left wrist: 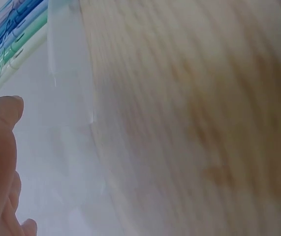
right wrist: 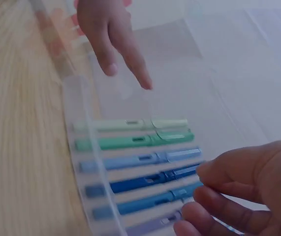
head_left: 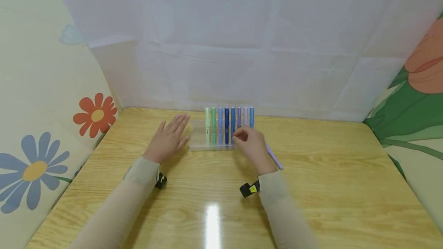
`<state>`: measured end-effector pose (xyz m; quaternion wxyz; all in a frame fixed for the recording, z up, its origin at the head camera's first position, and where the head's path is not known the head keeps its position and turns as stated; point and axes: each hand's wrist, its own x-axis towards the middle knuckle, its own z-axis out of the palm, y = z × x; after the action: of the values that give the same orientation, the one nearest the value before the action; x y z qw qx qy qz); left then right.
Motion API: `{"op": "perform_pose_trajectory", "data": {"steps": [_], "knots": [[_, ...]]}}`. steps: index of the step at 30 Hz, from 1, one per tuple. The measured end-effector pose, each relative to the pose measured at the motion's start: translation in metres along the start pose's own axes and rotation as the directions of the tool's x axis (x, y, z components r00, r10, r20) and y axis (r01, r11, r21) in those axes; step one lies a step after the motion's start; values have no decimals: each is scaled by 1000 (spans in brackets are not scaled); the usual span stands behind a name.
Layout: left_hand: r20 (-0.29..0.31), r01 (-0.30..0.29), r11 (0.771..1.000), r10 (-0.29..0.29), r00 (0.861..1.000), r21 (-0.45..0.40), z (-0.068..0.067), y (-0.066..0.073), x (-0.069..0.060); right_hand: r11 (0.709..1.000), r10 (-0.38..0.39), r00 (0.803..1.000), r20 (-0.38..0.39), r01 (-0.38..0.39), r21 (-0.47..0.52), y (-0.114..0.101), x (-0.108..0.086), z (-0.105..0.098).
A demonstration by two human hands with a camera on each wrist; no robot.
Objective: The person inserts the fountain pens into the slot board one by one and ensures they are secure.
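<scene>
Several capped pens stand side by side in a clear plastic pen stand (head_left: 199,135), among them a pale green pen (head_left: 207,126), a green pen (head_left: 214,126) and a dark blue pen (right wrist: 145,182). At the stand's left end is my left hand (head_left: 167,138), fingers straight; whether it touches the stand is not clear. In front of the stand's right part hovers my right hand (head_left: 254,147), thumb and fingers loosely bent near the blue pens. Nothing shows between those fingers in the right wrist view. The hand hides the lower ends of the right-hand pens.
A purple pen (head_left: 274,156) lies on the wooden table (head_left: 328,187), right of my right hand. Behind the stand hangs a white cloth (head_left: 207,68). Flower-patterned cloths flank the table on the left and right.
</scene>
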<state>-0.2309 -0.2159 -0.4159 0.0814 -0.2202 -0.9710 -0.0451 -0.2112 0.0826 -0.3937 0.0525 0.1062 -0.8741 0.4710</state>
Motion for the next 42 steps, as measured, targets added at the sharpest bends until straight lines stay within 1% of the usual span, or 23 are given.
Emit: {"op": "perform_pose_trajectory", "data": {"steps": [4,9,12,16,19,26,29,34,39,42], "knots": [[-19,-15,1000,15,1000,5,0,0,1,1000,16,1000,-9,-16,6,9,-1,-18],[-21,-31,999,31,999,10,2,-2,2,998,53,999,-1,-53,-40,24,-5,-40],[-24,-34,999,34,999,9,3,-3,2,994,88,996,4,-88,-66,33,-5,-52],[-17,-34,999,34,999,17,5,-3,2,985,143,990,7,-142,-101,42,-6,-65],[-16,-35,999,36,999,22,6,-4,2,979,167,986,12,-164,-124,50,-6,-71],[-26,-44,999,45,999,28,6,-4,2,962,226,973,50,-214,-169,62,-8,-78],[-29,-48,998,49,998,27,7,-5,2,951,266,962,68,-250,-184,66,-8,-79],[-35,-51,998,52,998,31,9,-5,2,937,308,946,100,-283,-206,71,-7,-77],[-31,-42,999,43,999,30,9,-4,1,931,334,935,122,-307,-196,76,-8,-73],[-29,-40,998,41,999,39,9,-4,1,932,339,933,120,-315,-180,78,-8,-70]]}}
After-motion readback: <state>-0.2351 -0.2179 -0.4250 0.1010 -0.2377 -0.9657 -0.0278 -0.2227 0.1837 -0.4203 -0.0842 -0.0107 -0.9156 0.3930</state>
